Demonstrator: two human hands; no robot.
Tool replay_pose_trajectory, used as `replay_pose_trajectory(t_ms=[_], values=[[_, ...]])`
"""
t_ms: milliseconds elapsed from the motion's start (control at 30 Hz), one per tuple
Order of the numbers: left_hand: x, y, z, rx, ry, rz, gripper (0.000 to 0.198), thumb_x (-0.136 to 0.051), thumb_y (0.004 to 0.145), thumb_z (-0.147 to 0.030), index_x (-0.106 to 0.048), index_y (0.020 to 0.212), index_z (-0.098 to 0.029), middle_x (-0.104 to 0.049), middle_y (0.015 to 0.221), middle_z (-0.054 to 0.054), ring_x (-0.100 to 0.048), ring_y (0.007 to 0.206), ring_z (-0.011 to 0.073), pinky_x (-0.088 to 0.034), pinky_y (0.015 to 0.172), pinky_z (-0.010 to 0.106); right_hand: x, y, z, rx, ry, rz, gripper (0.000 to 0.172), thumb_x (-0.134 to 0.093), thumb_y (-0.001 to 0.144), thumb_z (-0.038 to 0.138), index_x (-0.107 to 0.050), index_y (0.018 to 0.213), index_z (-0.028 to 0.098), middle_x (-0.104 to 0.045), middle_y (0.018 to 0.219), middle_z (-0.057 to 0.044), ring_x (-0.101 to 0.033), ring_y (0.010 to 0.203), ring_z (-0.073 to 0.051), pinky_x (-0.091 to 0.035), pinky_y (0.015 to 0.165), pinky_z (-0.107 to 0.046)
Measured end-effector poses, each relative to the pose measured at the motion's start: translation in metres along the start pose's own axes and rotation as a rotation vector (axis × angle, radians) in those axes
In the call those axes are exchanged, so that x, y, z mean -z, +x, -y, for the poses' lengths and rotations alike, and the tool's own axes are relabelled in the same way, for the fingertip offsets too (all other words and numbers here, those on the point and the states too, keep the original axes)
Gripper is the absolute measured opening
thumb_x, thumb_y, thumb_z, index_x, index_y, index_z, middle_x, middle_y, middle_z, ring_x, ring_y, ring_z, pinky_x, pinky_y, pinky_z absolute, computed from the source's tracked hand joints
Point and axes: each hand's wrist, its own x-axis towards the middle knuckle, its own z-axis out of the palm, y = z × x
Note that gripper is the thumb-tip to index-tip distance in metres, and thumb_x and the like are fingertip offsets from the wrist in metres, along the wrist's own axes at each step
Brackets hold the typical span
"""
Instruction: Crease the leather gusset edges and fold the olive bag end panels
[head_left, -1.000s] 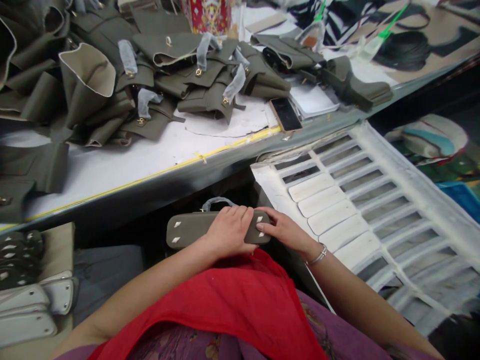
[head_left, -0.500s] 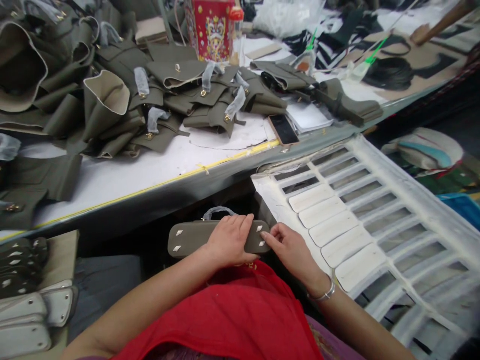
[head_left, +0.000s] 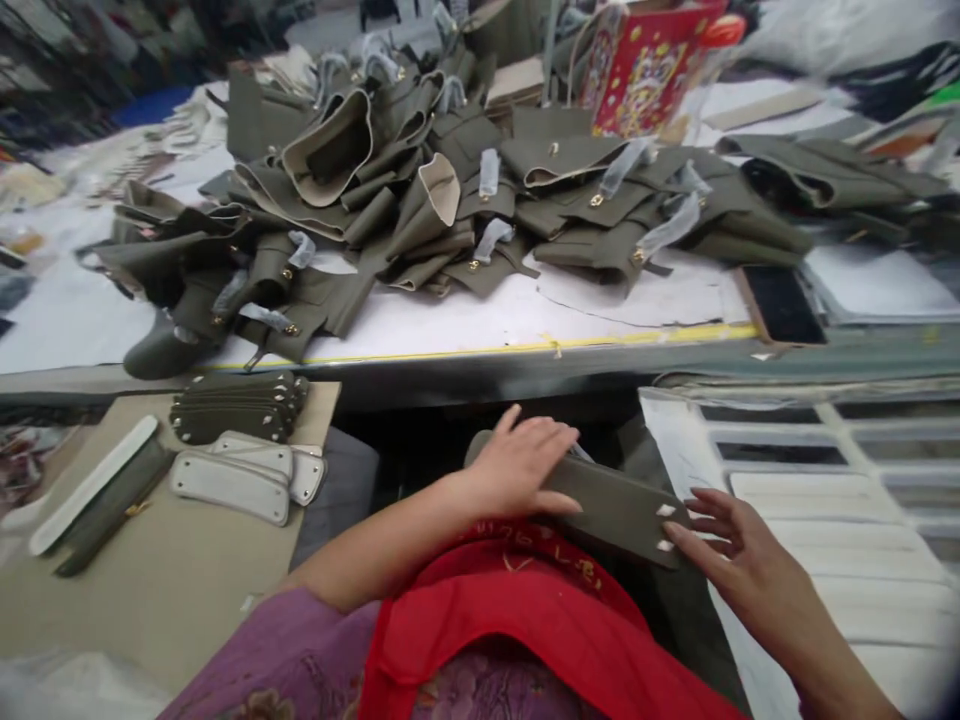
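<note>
An olive-green handbag [head_left: 619,505] lies on my lap, its flat base facing up. Two pale diamond-shaped studs show at the base's right end; its left part is hidden under my left hand [head_left: 525,465]. That hand rests across the base with its fingers stretched out and the thumb apart. At the right end, my right hand [head_left: 739,560] has its thumb by the studs and its fingers curved around the end.
Olive bag pieces [head_left: 420,220] are heaped on the white table [head_left: 450,330], beside a phone [head_left: 784,305]. To the left, a board [head_left: 187,590] carries white base panels [head_left: 229,485] and dark studded ones [head_left: 236,405]. A slotted white rack [head_left: 847,590] stands on the right.
The view has swung left, bringing the left board more into sight. The handbag has tilted, its right end lower and nearer me. My left hand has shifted toward its left part.
</note>
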Motion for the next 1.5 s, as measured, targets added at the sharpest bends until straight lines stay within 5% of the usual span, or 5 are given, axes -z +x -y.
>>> replay_pose_trajectory(t_ms=[200,667,1167,1300,1500], values=[[0.003,-0.063,0.079,0.446,-0.717,-0.071,0.047,-0.061,0.079,-0.039,-0.058,0.118,-0.013,-0.065,0.111,0.009,-0.06,0.1,0.0227,-0.046,0.09,0.033,0.001,0.006,0.034,0.346,-0.34,0.022,0.049,-0.048,0.079,0.058,-0.054,0.111,0.021,-0.058,0.115,-0.013,-0.055,0.106,-0.03,-0.049,0.084,-0.042],[-0.008,-0.066,0.085,0.472,-0.901,-0.155,0.046,-0.065,0.072,-0.032,-0.061,0.112,-0.011,-0.065,0.106,0.009,-0.059,0.096,0.0224,-0.046,0.087,0.033,-0.117,0.057,0.153,0.514,-0.571,0.502,0.044,-0.038,0.091,0.051,-0.061,0.111,0.02,-0.066,0.106,-0.008,-0.06,0.097,-0.022,-0.045,0.082,-0.031],[-0.006,-0.067,0.088,0.423,-0.801,-0.112,0.045,-0.061,0.075,-0.035,-0.058,0.116,-0.016,-0.062,0.114,0.008,-0.058,0.103,0.0238,-0.046,0.09,0.036,0.008,0.025,0.036,-0.021,-0.302,0.398,0.062,-0.056,0.075,0.058,-0.054,0.122,0.019,-0.059,0.122,-0.01,-0.056,0.11,-0.028,-0.044,0.095,-0.039],[0.001,-0.059,0.079,0.395,-0.669,-0.101,0.045,-0.058,0.077,-0.036,-0.056,0.118,-0.016,-0.06,0.117,0.009,-0.057,0.106,0.0232,-0.044,0.094,0.036,0.009,0.011,0.034,-0.012,-0.176,0.35,0.06,-0.053,0.078,0.054,-0.049,0.125,0.018,-0.058,0.123,-0.011,-0.055,0.111,-0.026,-0.044,0.095,-0.038],[0.008,-0.026,0.036,0.283,-0.177,-0.001,0.064,-0.069,0.066,-0.051,-0.056,0.12,-0.017,-0.052,0.128,0.012,-0.044,0.119,0.0322,-0.03,0.104,0.046,-0.043,0.006,0.097,0.342,-0.667,0.157,0.061,-0.057,0.077,0.055,-0.051,0.125,0.017,-0.056,0.122,-0.013,-0.051,0.112,-0.03,-0.036,0.098,-0.045]])
